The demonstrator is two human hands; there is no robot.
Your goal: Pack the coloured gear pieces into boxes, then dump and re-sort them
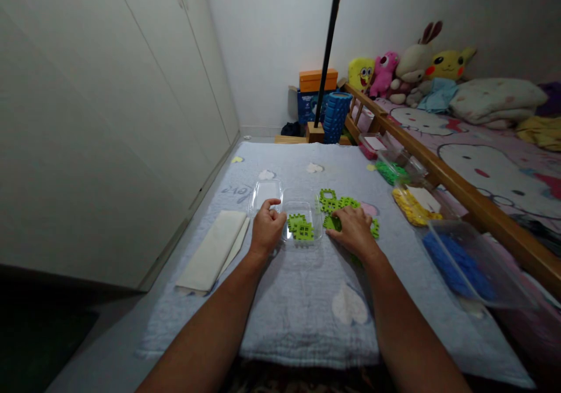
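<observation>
A clear plastic box (318, 236) stands on the cloth in front of me with several lime-green toy building pieces (300, 227) inside. At its left wall is my left hand (266, 228), fingers curled and thumb against the rim. To the right of the box, more lime-green pieces (328, 199) lie in a loose group. My right hand (354, 229) reaches down over them, its thumb and fingertips closing on a notched green piece (332, 223). The palm hides part of the group. A clear lid (266, 192) lies flat behind my left hand.
A folded off-white cloth (213, 252) lies at left. Along the right edge stand clear boxes of blue pieces (456, 264), yellow pieces (414, 207) and green pieces (391, 172), beside a wooden bed rail (438, 173). A black pole (328, 48) rises beyond the table's far edge.
</observation>
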